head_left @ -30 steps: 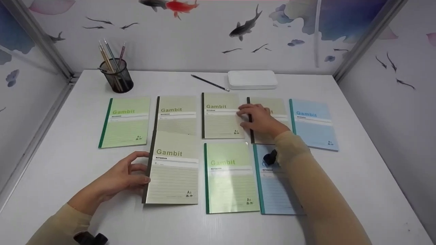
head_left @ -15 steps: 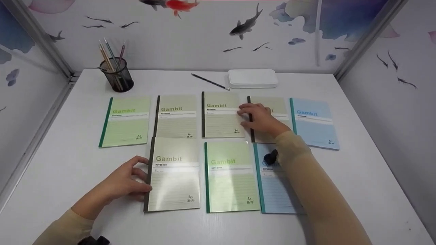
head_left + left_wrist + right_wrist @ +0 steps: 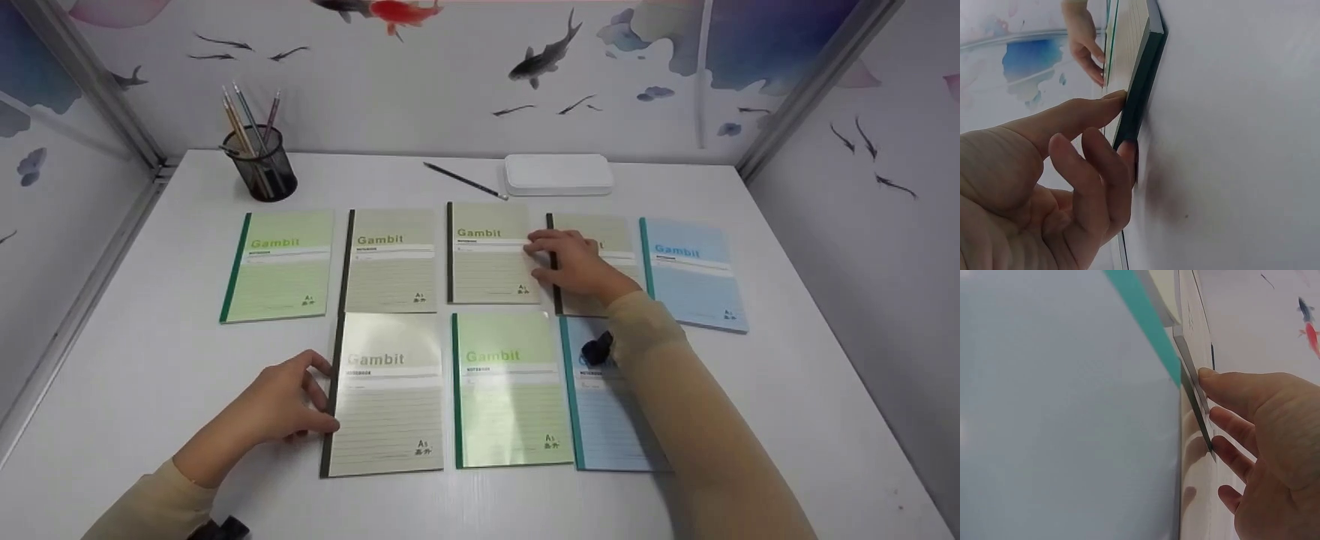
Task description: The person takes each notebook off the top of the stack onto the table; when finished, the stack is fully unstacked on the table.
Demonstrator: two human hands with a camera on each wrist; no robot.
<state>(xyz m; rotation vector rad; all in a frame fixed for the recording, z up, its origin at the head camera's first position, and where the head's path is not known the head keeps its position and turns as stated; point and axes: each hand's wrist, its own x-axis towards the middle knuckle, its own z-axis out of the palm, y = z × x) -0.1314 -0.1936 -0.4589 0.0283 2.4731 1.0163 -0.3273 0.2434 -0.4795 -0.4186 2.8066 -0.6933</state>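
In the head view my left hand (image 3: 281,401) pinches the dark-spined edge of a beige notebook (image 3: 390,420) at the front left. The left wrist view has the thumb on its cover and a fingertip against its spine (image 3: 1139,93). My right hand (image 3: 574,259) rests over another beige notebook (image 3: 596,300), its fingertips at the right edge of the middle beige notebook (image 3: 491,270). Thumb and fingers there are loosely bent along that edge. A third beige notebook (image 3: 390,277) lies directly behind the left-hand one.
Beside the left-hand notebook lie a green notebook (image 3: 510,420) and a blue notebook (image 3: 607,420), partly under my right forearm. Another green notebook (image 3: 277,277) and blue one end the back row. Behind stand a mesh pencil cup (image 3: 262,172), a pencil (image 3: 465,180) and a white case (image 3: 559,174).
My left hand has drawn its beige notebook toward the front and slightly right, uncovering the lower part of the one behind. The notebook now lies flatter. My right hand has stayed in place.
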